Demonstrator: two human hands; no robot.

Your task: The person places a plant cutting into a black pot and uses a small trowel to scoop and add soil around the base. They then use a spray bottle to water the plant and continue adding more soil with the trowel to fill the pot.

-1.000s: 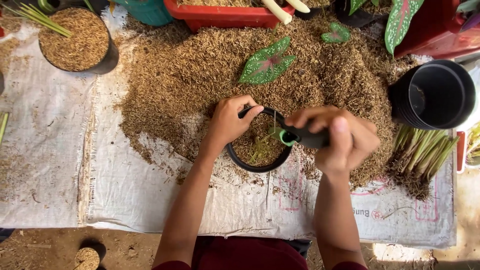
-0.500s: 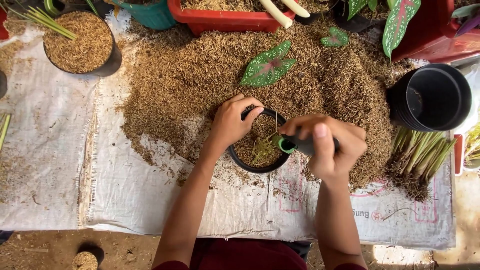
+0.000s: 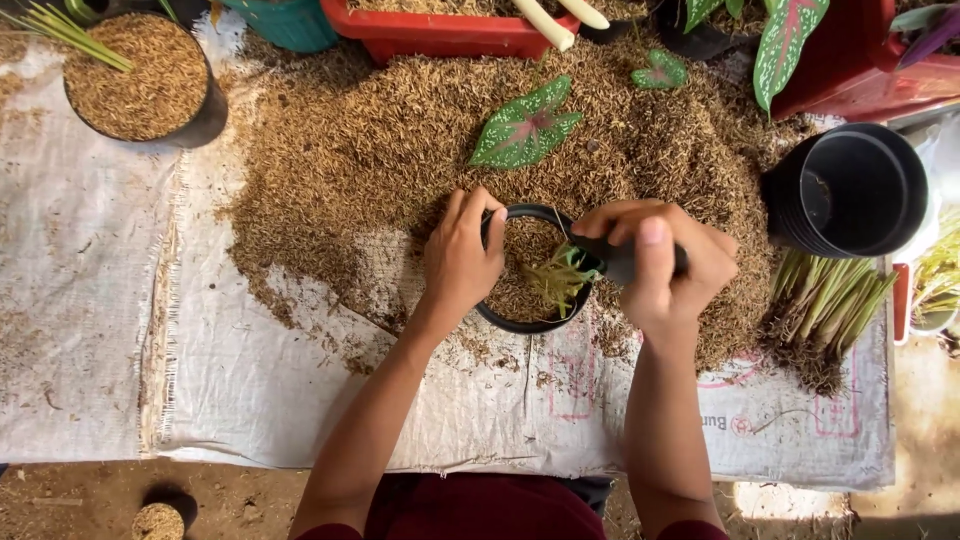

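Head view shows the left hand gripping the rim of the small black pot on the husk-strewn sack, while the right hand, fist closed round a dark tool, works its tip among the green shoots inside, seemingly mid-planting, with husk firming likely needed next.

Two bare forearms, short maroon sleeves at the elbows, maroon garment below, no gloves

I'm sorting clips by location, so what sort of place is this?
Probably an outdoor potting spot in a plant nursery or garden. A heap of rice husk lies on a woven sack sheet, empty black pots are stacked, and seedlings wait bundled beside them.
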